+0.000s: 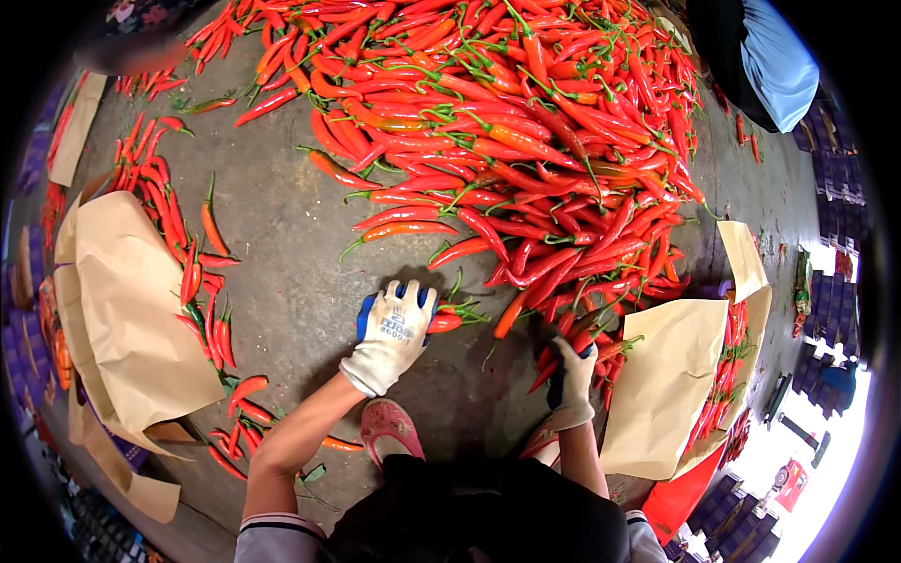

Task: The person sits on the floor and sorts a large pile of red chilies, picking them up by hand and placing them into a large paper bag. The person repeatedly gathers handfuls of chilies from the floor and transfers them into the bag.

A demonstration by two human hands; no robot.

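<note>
A large heap of red chili peppers [493, 141] with green stems covers the concrete floor before me. My left hand [395, 331], in a white work glove with a blue palm, closes over several red chilies [445, 323]; their stems stick out to the right of the fingers. My right hand [574, 373], gloved alike, grips red chilies [583, 340] at the heap's lower edge. Just to its right stands a box lined with brown paper [665, 380], with chilies inside. Part of the right hand's fingers is hidden by shadow and peppers.
Another paper-lined box [141, 302] stands at the left, with loose chilies [165, 197] beside and behind it. A person's blue-clothed limb [781, 63] is at the upper right; another person is partly visible at the upper left. Purple boxes [834, 302] are stacked at the far right.
</note>
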